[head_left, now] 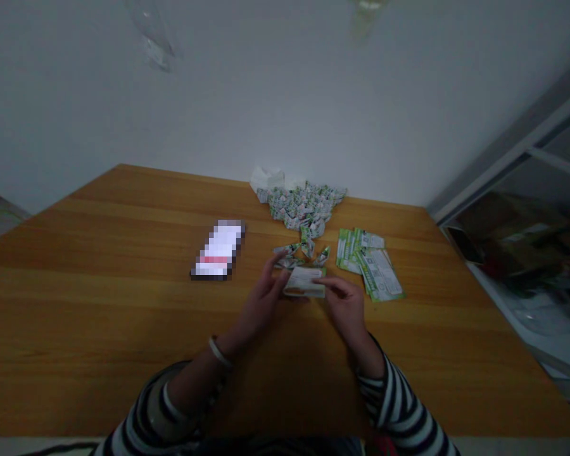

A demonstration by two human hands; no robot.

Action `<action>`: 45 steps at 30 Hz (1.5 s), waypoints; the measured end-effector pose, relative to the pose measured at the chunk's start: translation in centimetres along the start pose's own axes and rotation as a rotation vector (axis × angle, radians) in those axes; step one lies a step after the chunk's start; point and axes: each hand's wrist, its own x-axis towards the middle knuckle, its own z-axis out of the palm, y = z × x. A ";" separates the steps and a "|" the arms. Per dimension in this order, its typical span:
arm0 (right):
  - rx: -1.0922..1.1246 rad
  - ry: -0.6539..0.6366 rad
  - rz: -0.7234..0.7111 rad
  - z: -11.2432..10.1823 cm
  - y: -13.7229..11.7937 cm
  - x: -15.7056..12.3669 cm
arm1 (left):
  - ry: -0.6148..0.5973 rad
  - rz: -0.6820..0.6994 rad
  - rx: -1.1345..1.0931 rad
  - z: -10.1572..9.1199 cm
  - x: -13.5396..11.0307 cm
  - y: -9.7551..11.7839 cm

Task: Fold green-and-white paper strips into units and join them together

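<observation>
left hand (261, 297) and right hand (344, 310) each pinch one end of a paper strip (304, 282), both grips clamped, strip over the surface (99, 285). looks light, thin and soft (will crease easily), so best held by its short ends. heap of folded paper pieces (304, 209) just beyond, flat green-printed strips (373, 266) to the right, pixelated oblong (217, 250) off left.
</observation>
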 end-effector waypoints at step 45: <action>0.267 0.075 0.180 2.6 -0.8 -0.3 | 0.333 0.055 0.187 1.0 -0.7 -0.3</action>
